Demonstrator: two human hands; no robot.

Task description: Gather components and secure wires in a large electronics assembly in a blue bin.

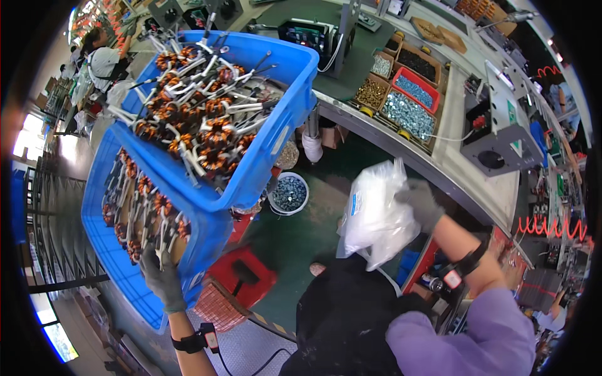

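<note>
1. Here, the right hand [421, 205], in a grey glove and blurred, has its fingers grasping a clear plastic bag [376, 216] with white contents.
2. The clear plastic bag is in front of the near edge of the tabletop [463, 103], seen against the green floor [329, 182], with its loose corners sticking out.
3. The left hand [161, 280], also gloved in grey, reaches to the near side of the lower blue bin [210, 244]; its fingers are bent by some white leads, and I cannot tell whether they grip those, the bin or nothing.
4. Copper-coloured coils [162, 203] with white leads lie in the lower blue bin, beside brown sheet material.
5. The upper blue bin [279, 141] sits tilted and askew over the lower one, heaped with more such wound coils [216, 109].
6. Between the bins and the tabletop's near edge, a white bucket [287, 214] of small metal parts stands on the floor.
7. Along that near edge sit open boxes of fasteners, among them a red tray [396, 75]; a grey metal case [511, 147] stands farther right.
</note>
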